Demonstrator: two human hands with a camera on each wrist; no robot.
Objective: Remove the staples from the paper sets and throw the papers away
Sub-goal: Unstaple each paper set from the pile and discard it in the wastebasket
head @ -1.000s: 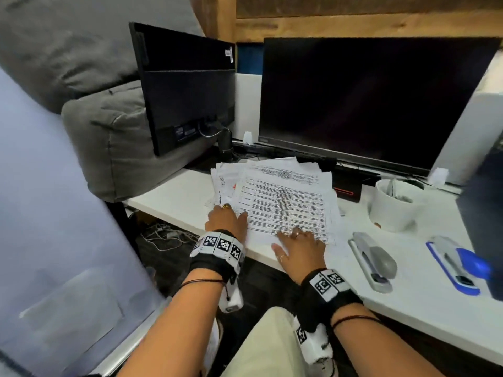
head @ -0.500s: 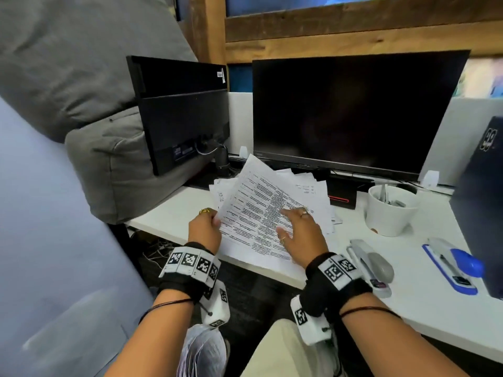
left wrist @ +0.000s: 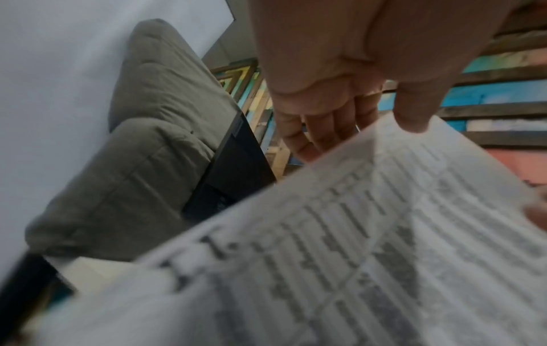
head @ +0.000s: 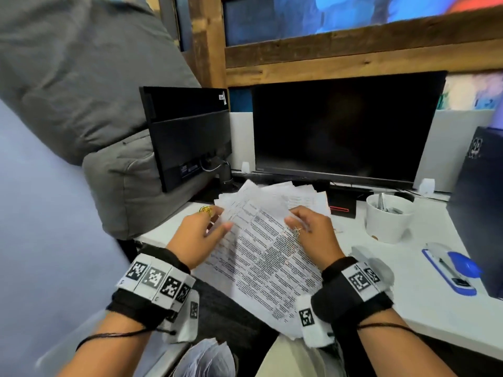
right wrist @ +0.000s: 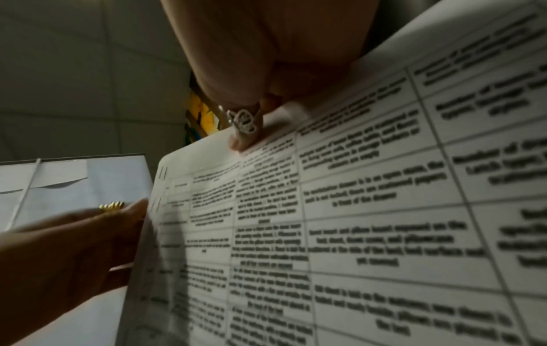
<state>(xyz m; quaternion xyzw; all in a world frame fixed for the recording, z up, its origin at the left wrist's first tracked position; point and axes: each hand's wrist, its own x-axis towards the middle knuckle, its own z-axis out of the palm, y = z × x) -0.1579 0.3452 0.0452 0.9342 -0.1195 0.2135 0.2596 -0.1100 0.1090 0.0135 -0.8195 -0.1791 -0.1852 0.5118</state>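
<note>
Paper set [head: 261, 257]: printed tables, held tilted above the surface [head: 424, 303]; pinched by left hand [head: 196, 235] at its corner, gripped by right hand [head: 313, 235] at the top edge.

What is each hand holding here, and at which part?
Both hands hold the same printed paper set: the left hand pinches its upper left edge, the right hand grips its top edge.

**Both hands raised at centre frame**

The left hand [head: 198, 235], lower centre-left in the head view, has its thumb pressed on top and its fingers [left wrist: 313, 131] extended beneath. The right hand [head: 313, 235], centre-right, pinches with thumb and curled fingers. Both forearms rise from the bottom edge, wrists banded.
</note>
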